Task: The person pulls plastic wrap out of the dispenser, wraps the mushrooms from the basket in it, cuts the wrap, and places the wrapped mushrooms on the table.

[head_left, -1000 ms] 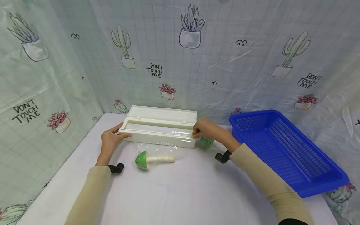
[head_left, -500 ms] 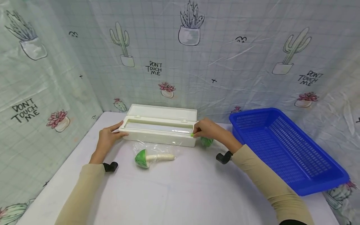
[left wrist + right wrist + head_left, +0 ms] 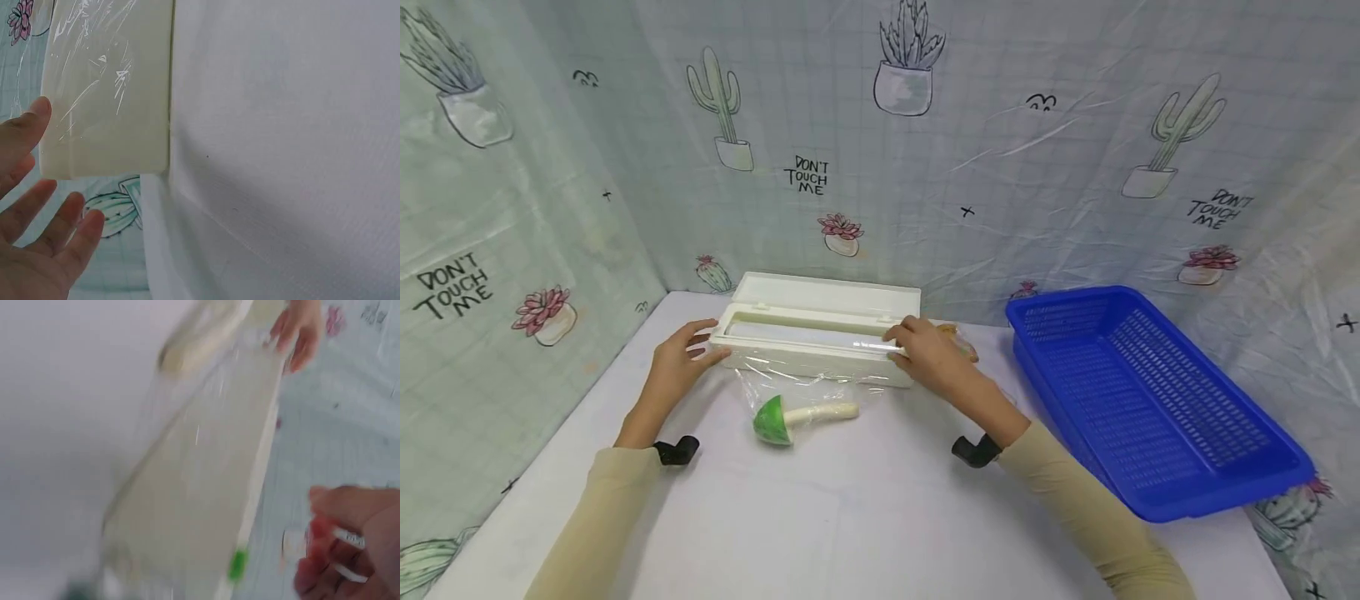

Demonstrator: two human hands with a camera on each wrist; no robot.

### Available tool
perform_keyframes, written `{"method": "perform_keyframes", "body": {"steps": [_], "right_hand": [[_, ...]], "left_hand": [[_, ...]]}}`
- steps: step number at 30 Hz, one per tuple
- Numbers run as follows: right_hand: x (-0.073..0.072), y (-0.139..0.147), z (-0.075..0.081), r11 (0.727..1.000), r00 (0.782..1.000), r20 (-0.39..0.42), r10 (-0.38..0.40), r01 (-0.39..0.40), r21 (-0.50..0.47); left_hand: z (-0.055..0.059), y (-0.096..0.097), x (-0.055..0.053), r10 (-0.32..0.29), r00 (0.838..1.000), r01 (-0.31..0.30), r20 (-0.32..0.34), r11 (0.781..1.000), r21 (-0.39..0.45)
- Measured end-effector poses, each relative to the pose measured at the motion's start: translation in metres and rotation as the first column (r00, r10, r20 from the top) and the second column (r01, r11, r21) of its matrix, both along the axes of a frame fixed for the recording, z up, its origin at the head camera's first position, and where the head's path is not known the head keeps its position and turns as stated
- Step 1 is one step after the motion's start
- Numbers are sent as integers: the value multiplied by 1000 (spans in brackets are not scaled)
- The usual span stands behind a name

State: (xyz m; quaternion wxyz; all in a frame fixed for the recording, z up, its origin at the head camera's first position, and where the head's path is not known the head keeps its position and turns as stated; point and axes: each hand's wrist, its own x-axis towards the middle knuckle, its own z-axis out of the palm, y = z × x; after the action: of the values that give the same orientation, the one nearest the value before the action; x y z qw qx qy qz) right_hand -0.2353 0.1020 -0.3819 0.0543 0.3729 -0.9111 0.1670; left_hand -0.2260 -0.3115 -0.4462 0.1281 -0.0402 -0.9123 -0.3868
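Note:
A white cling film dispenser (image 3: 808, 362) stands at the back of the table, its lid (image 3: 827, 292) raised. Clear film (image 3: 805, 379) hangs from its front edge towards a toy mushroom (image 3: 820, 412) with a green cap and pale stem. My left hand (image 3: 673, 367) is at the dispenser's left end, thumb by its front edge; in the left wrist view the fingers are spread. My right hand (image 3: 932, 358) hovers at the right end, fingers loosely bent and holding nothing. In the blurred right wrist view, a green slider (image 3: 237, 565) sits on the dispenser's edge, apart from the fingers.
A blue perforated basket (image 3: 1150, 496) stands on the right. Behind my right hand, a small orange-brown item (image 3: 961, 342) is partly hidden. A patterned cloth (image 3: 970, 167) hangs behind the white table surface (image 3: 880, 517).
My right hand has left the green slider and shifted left. My left hand has loosened from the dispenser's end. The orange-brown item shows now, while the green item nearby is hidden.

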Motion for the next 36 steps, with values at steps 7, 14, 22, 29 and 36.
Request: {"method": "perform_keyframes", "body": {"steps": [7,14,22,29,36], "right_hand": [[51,-86,-28,963,962,-48,270,-269,33],[52,-124,-46,979,985,-28,173,-169,110],[31,-135,-40,990,973,187,133,-139,23],[21,-133,-38,996,943,322,85,-71,-56],[12,-128,-42,992,927,365,88,-46,-121]], "left_hand": [[15,12,9,-28,993,21,-114,998,-63],[29,19,22,-124,986,119,-112,991,-54],[47,35,43,-459,888,459,-6,888,15],[32,49,58,-586,810,576,-17,801,-165],[6,64,63,-653,746,574,-130,730,-371]]}}
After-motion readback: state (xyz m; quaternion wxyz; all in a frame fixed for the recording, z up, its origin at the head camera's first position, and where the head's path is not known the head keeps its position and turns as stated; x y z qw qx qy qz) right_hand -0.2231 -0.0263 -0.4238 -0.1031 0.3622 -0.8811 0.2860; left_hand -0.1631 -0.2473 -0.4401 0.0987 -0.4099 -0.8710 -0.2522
